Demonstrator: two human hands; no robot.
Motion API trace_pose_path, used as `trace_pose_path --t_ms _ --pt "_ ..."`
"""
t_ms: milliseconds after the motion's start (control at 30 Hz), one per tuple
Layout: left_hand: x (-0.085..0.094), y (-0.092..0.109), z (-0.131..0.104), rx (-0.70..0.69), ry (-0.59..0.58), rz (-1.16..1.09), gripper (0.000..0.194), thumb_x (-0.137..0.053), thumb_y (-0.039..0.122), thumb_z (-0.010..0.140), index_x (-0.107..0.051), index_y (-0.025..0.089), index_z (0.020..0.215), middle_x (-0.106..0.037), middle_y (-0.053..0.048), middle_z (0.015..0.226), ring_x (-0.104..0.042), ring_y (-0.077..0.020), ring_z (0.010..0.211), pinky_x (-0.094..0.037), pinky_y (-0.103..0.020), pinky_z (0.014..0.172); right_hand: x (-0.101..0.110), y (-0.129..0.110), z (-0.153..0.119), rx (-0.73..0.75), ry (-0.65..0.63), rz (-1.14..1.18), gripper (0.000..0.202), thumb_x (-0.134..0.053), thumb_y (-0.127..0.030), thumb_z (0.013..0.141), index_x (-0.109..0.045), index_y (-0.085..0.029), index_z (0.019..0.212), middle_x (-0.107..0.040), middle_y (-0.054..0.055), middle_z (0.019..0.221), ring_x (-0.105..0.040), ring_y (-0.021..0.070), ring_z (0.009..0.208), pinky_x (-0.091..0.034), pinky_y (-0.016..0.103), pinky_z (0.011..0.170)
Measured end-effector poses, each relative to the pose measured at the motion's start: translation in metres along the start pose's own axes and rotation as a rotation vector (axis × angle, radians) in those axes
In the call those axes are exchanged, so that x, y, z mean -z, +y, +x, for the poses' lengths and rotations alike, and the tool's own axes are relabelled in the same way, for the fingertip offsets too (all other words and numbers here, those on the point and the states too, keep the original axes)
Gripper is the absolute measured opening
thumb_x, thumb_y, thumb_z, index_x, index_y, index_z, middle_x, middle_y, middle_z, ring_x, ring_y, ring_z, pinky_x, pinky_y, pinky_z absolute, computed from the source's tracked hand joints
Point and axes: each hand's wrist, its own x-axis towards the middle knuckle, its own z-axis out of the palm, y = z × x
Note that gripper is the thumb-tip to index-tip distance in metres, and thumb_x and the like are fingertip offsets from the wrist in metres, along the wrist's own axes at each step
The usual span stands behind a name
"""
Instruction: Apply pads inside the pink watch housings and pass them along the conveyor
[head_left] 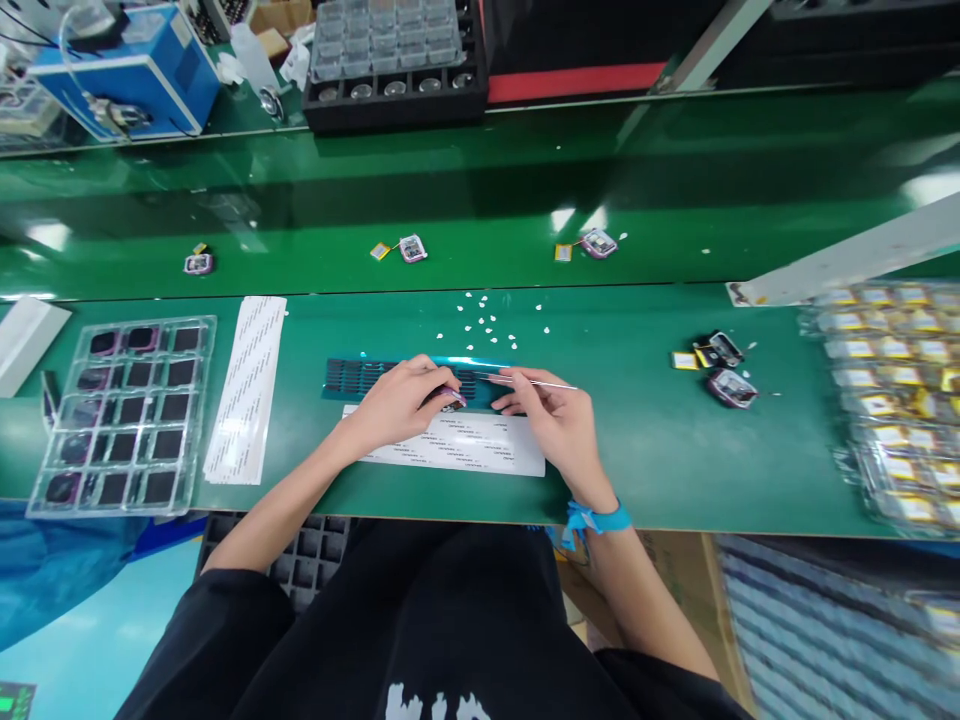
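Black shirt [420,610] | left fingers [441,378]: small casing [454,400] | right fingers [527,392]: tweezers [491,377]

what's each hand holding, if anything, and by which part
The left hand holds a small purple-rimmed device, exactly where is hidden. The right hand holds a thin metal tool along its middle, both ends sticking out.

The light is bright and seems to come from above. On the green counter [660,460], white glare shines toward 1 o'clock and between 9 and 10 o'clock. The top at 1 o'clock is rather dark. The edges look stretched, and 4 o'clock is soft.
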Motion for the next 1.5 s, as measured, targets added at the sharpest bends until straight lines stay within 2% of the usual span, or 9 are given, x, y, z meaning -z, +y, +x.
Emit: trace_pose_path --t_ms 433,700,900,1033,1100,1167,1233,1300,1500 --pt "-0.011 -0.007 0.003 -0.088 0.012 0.101 0.022 -0.048 0.024 0.104 -0.068 0.021 0.113 -0.074 -0.007 0.101 -0.063 -0.0252 0.104 -0.048 -0.039 0.089 0.001 -0.004 0.006 0.067 -0.038 -0.147 0.031 -0.067 -0.046 0.096 -0.080 -0.018 0.094 -0.080 0.009 0.095 -0.076 0.0185 0.064 -0.066 0.031 0.060" --pt "-0.022 -0.010 0.008 -0.025 0.025 0.110 0.022 -0.047 0.024 0.103 -0.067 0.022 0.111 -0.069 -0.008 0.099 -0.061 -0.0264 0.107 -0.045 -0.040 0.089 0.011 -0.004 0.017 0.635 -0.204 -0.587 0.023 -0.057 -0.022 0.103 -0.079 -0.024 0.112 -0.082 0.002 0.097 -0.078 0.0177 0.070 -0.065 0.029 0.063" --pt "-0.018 -0.009 0.007 -0.087 0.029 0.109 0.021 -0.049 0.022 0.103 -0.070 0.019 0.107 -0.071 -0.009 0.099 -0.061 -0.0275 0.107 -0.046 -0.040 0.087 0.016 -0.024 0.035 0.962 0.020 -0.736 0.030 -0.062 -0.013 0.100 -0.072 -0.027 0.125 -0.078 0.002 0.116 -0.075 0.0132 0.059 -0.059 0.023 0.051" --pt "-0.010 0.008 0.002 -0.230 0.163 -0.255 0.018 -0.054 0.026 0.102 -0.072 0.021 0.102 -0.074 -0.008 0.098 -0.065 -0.0238 0.100 -0.049 -0.039 0.088 0.009 -0.035 0.051 1.017 0.131 -0.684 0.033 -0.063 -0.015 0.101 -0.071 -0.029 0.129 -0.077 0.002 0.120 -0.078 0.0160 0.066 -0.061 0.025 0.056" --pt "-0.009 0.013 0.002 -0.110 0.333 -0.598 0.016 -0.057 0.031 0.101 -0.070 0.022 0.105 -0.076 -0.007 0.095 -0.066 -0.0190 0.085 -0.052 -0.033 0.079 0.003 -0.032 0.055 1.021 0.162 -0.643 0.036 -0.062 -0.013 0.101 -0.070 -0.030 0.132 -0.076 0.003 0.121 -0.079 0.0171 0.068 -0.063 0.026 0.058" --pt "-0.009 0.013 0.005 0.159 0.439 -0.951 0.016 -0.063 0.033 0.098 -0.067 0.020 0.105 -0.076 -0.006 0.086 -0.060 -0.0141 0.065 -0.049 -0.027 0.063 -0.001 -0.026 0.055 1.019 0.173 -0.595 0.039 -0.062 -0.011 0.100 -0.069 -0.030 0.133 -0.076 0.003 0.121 -0.079 0.0176 0.068 -0.063 0.025 0.057" --pt "-0.009 0.007 0.009 0.396 0.405 -1.207 0.017 -0.069 0.032 0.092 -0.066 0.017 0.099 -0.075 -0.005 0.075 -0.052 -0.0113 0.053 -0.043 -0.025 0.052 -0.003 -0.020 0.054 1.012 0.163 -0.566 0.042 -0.062 -0.009 0.099 -0.068 -0.031 0.134 -0.076 0.004 0.121 -0.079 0.0176 0.067 -0.063 0.025 0.057" --pt "-0.007 0.001 0.011 0.498 0.293 -1.331 0.015 -0.070 0.029 0.088 -0.067 0.014 0.087 -0.076 -0.009 0.073 -0.052 -0.0111 0.051 -0.042 -0.025 0.051 -0.004 -0.016 0.052 1.015 0.154 -0.560 0.046 -0.062 -0.008 0.098 -0.067 -0.032 0.136 -0.076 0.003 0.121 -0.079 0.0173 0.068 -0.063 0.024 0.059" --pt "0.000 0.008 0.008 0.492 0.151 -1.444 0.014 -0.069 0.026 0.085 -0.069 0.013 0.079 -0.078 -0.013 0.080 -0.056 -0.0115 0.054 -0.045 -0.026 0.056 -0.003 -0.016 0.048 1.052 0.149 -0.599 0.046 -0.063 -0.008 0.098 -0.065 -0.030 0.138 -0.077 0.003 0.118 -0.079 0.0181 0.072 -0.064 0.024 0.062"
